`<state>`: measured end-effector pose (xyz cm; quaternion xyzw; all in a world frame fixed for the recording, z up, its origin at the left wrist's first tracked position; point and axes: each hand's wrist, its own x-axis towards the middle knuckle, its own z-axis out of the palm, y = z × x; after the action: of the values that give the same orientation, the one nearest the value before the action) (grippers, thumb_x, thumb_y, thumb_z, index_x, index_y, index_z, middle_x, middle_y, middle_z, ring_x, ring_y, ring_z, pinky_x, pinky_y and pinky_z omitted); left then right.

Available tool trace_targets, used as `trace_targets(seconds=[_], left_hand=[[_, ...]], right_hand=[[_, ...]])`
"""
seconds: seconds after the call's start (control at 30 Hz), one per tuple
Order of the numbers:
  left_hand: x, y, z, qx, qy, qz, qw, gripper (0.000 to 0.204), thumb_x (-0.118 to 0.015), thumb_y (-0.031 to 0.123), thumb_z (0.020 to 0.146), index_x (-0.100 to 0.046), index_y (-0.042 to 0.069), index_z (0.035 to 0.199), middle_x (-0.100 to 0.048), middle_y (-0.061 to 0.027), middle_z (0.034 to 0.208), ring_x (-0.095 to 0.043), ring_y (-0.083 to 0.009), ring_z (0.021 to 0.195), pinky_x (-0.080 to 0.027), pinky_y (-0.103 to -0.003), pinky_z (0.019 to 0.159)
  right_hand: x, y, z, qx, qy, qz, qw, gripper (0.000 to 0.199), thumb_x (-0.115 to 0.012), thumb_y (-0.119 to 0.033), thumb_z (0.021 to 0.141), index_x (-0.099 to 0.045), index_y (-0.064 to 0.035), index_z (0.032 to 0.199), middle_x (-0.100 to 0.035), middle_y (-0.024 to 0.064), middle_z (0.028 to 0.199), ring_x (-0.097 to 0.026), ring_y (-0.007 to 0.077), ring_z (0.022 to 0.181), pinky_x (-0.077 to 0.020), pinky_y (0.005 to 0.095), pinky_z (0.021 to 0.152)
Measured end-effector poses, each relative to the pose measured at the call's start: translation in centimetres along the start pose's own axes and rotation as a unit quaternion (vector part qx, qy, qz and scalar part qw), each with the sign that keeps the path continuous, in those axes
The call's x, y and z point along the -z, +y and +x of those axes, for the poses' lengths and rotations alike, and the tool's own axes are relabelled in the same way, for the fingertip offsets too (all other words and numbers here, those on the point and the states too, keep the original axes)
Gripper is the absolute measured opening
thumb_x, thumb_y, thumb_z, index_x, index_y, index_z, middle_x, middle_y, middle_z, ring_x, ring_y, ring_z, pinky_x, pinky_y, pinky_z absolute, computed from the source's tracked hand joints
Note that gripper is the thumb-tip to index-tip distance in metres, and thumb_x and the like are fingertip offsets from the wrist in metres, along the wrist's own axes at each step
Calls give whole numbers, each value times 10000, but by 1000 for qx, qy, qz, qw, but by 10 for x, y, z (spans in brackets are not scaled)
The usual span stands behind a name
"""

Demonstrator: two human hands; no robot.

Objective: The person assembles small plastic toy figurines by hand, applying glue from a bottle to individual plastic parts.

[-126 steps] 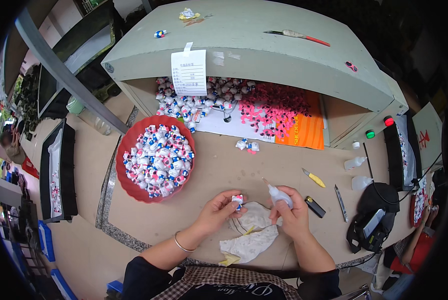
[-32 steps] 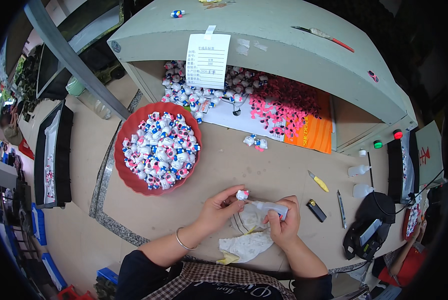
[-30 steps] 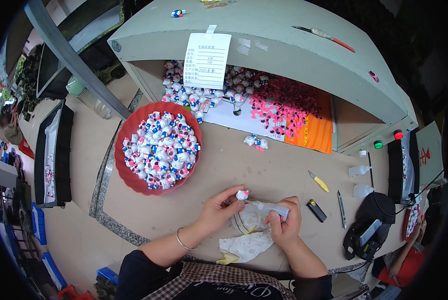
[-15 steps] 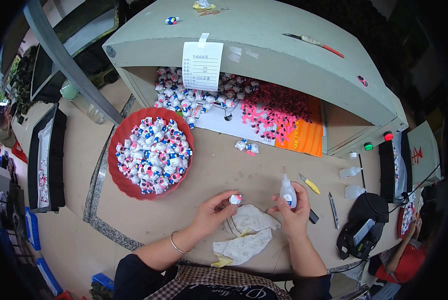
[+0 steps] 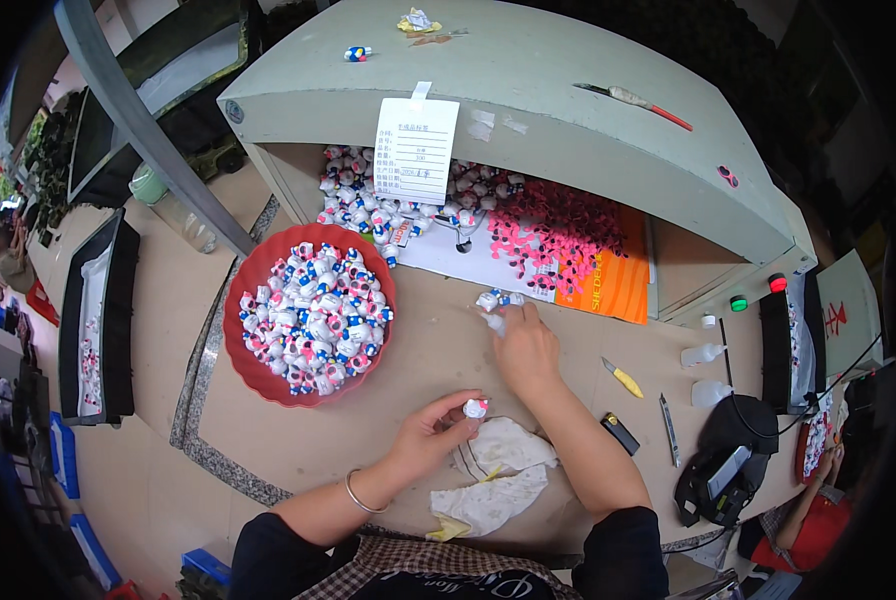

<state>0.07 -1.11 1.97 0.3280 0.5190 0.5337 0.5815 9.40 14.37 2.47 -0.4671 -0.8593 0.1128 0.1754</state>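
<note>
Left hand [image 5: 430, 432] pinches a small figure [image 5: 475, 408] just above the rag [image 5: 498, 478], while the right hand [image 5: 524, 345] closes on loose figures [image 5: 495, 299] beyond it; a careless reach could scatter them.

Even, soft overhead light; shadows faint. Centre sharp. Strong fisheye bending, black vignette at corners. Deep shade inside pale green shelf unit [image 5: 528, 120].
</note>
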Motion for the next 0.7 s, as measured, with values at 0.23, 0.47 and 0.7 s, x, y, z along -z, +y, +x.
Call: trace_targets(seconds=[0.23,0.47,0.7], left_hand=[[2,-4,1,-7,-4,-11,1000,353,-552,3,803,-497,37,1150,-585,-38,906,-527,-80,769,-466,-222,707],[1,-2,0,-14,-8,2,1000,355,-549,0,802,-495,36,1151,-587,-44,906,-533,-87,756,-457,-221,689],[1,-4,1,-2,0,-24,1000,372,-563,39,808,-486,51,1171,-563,-7,863,-517,-67,745,-440,-204,673]], right_hand=[[2,6,3,-35,-59,-15,998,225,-607,-126,697,-535,-10,877,-553,172,854,-581,345,740,-470,426,634],[15,17,-9,-8,-4,119,993,263,-593,-156,736,-545,-38,966,-539,183,882,-558,359,789,-460,423,671],[4,5,1,-9,-66,73,995,237,-611,-144,726,-532,-30,919,-524,168,892,-556,357,769,-460,425,656]])
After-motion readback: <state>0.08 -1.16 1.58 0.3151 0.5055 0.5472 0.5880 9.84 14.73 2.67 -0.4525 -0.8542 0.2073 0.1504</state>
